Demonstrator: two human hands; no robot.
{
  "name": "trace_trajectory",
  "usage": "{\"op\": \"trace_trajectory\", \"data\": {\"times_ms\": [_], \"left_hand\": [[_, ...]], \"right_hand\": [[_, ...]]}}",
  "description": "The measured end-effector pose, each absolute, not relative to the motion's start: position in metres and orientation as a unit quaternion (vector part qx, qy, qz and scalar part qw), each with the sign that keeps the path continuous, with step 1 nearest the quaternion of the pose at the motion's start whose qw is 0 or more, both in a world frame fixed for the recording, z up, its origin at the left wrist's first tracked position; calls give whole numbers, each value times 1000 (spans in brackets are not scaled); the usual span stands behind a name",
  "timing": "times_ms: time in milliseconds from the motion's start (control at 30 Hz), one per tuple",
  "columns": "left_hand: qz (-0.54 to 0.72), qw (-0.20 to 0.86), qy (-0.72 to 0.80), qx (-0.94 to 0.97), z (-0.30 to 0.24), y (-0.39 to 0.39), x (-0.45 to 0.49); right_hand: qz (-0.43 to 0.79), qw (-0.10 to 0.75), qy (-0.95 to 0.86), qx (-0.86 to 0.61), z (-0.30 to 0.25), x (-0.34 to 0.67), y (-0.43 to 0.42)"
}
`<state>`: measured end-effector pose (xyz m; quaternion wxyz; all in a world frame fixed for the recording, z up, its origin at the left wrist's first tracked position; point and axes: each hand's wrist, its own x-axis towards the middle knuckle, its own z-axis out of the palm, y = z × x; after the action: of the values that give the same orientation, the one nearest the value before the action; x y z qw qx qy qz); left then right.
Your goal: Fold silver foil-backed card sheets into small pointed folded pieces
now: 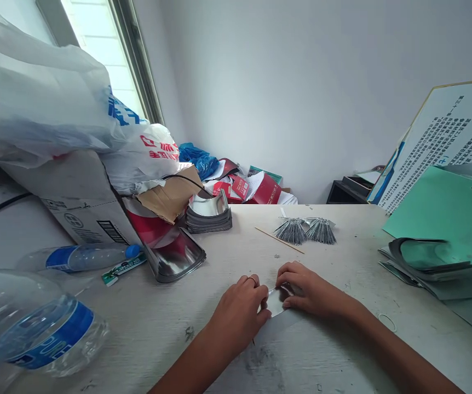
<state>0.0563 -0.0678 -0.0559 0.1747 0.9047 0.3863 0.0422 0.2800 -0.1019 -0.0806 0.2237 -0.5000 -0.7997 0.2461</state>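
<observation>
Left hand (pixel 236 313), right hand (pixel 310 290) pinching foil strip (pixel 276 302), long axis apparently crosswise.

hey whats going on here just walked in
A person is working at a worn white table with bare hands. Their left hand and right hand hold a small piece of silvery foil between them. Ahead lie two fanned bundles of grey strips, a thin wooden stick and a stack of curved silver-lined sheets.
</observation>
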Motion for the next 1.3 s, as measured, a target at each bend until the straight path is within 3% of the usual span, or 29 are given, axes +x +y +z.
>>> {"op": "trace_trajectory", "data": {"times_ms": [500,767,1067,1200,1300], "left_hand": [[9,296,411,862,-49,-66,54],[1,281,400,872,-44,-65,51],[-22,252,243,936,-42,-69,49],[-25,232,256,938,-42,-70,51],[-19,231,272,934,-42,-69,50]], "right_hand": [[306,203,-787,-495,-72,283,-99],[303,197,-771,-525,-71,281,-102],[318,221,-734,-557,-76,280,-103],[371,257,-692,-563,-80,276,-101],[345,260,-694,-576,-83,273,-101]]}}
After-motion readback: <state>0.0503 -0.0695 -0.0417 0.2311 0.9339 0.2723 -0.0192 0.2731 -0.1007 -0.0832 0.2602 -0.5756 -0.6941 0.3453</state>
